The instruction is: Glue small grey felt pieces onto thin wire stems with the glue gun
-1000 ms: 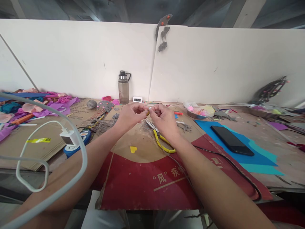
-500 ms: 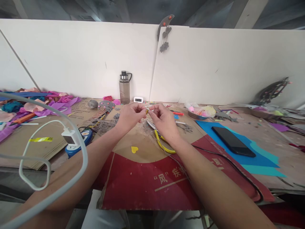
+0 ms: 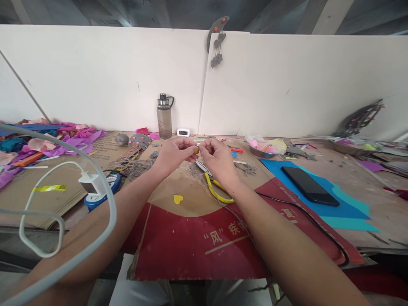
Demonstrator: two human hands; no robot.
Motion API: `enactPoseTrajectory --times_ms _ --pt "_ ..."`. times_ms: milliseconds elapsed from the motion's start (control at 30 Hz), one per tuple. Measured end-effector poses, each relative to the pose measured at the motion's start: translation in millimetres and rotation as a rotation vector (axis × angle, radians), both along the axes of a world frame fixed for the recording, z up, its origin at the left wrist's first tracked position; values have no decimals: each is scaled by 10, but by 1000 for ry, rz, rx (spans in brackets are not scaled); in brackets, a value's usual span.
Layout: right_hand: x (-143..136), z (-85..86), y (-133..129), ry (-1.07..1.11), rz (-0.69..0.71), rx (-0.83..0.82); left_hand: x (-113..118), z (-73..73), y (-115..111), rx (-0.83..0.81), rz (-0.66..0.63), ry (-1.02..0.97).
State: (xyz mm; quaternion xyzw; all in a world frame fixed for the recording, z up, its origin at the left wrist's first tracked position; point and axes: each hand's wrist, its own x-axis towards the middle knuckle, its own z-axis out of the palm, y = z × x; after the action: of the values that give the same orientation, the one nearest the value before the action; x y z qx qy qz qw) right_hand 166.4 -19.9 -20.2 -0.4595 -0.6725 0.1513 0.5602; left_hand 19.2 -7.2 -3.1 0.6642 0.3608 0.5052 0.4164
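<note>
My left hand [image 3: 175,156] and my right hand [image 3: 219,160] meet fingertip to fingertip over the cardboard. Between the pinched fingers is a tiny yellow piece [image 3: 196,150] with something pale beside it; the fingers hide most of it. Both hands are closed around this spot. Below my right hand lie pliers with yellow handles [image 3: 214,190], partly covered by the hand. A yellow paper heart [image 3: 178,199] lies flat on the brown part of the cardboard [image 3: 197,208], nearer to me.
Behind the hands stand a bottle [image 3: 164,117] and a small digital clock [image 3: 183,132]. Tangled grey wire [image 3: 137,167] and a blue tape measure [image 3: 103,193] are at left, under a white cable [image 3: 112,212]. A black phone [image 3: 309,185] rests on blue sheets at right.
The whole view has shifted slightly, with things appearing a little further left. Both hands keep their pinch at the same place, the fingers moving only slightly.
</note>
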Motion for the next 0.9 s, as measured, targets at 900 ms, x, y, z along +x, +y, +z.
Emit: enactPoseTrajectory --times_ms 900 --pt "-71 -46 -76 -313 337 -17 -191 -50 296 2 248 -327"
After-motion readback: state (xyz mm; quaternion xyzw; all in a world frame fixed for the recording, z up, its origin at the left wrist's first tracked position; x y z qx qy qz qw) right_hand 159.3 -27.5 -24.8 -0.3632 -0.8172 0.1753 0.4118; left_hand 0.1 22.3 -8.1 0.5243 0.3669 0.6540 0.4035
